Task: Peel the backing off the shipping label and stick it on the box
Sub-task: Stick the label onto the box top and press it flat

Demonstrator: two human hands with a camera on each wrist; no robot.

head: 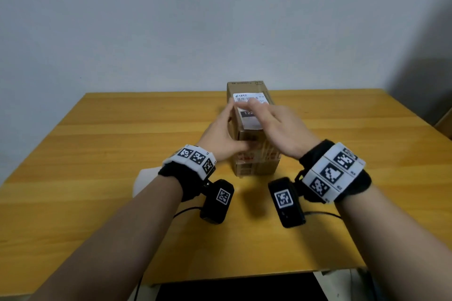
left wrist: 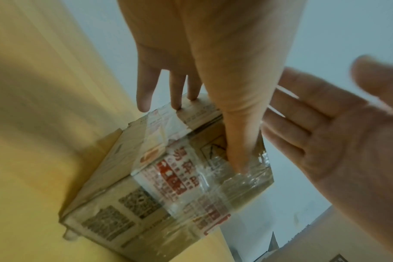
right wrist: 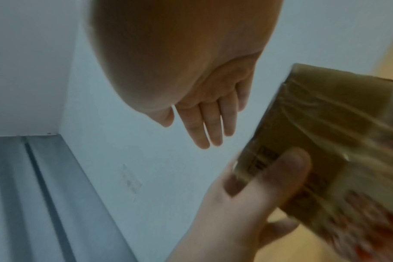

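A taped brown cardboard box point(head: 254, 154) stands at the middle of the wooden table point(head: 110, 134). The white shipping label point(head: 247, 99) with a barcode lies flat on the box's top. My left hand point(head: 220, 134) steadies the box from its left: the thumb presses the taped front face point(left wrist: 238, 156) and straight fingers touch the top left edge. My right hand point(head: 276, 124) is spread open over the label's right part; whether it touches the label is not clear. The left wrist view shows the right palm point(left wrist: 337, 133) blurred beside the box point(left wrist: 146, 195).
A white sheet-like object point(head: 144, 181) lies on the table, half hidden under my left forearm. A pale wall stands right behind the table. A brown object point(head: 445, 124) shows past the table's right edge. The table's front edge runs just under my forearms.
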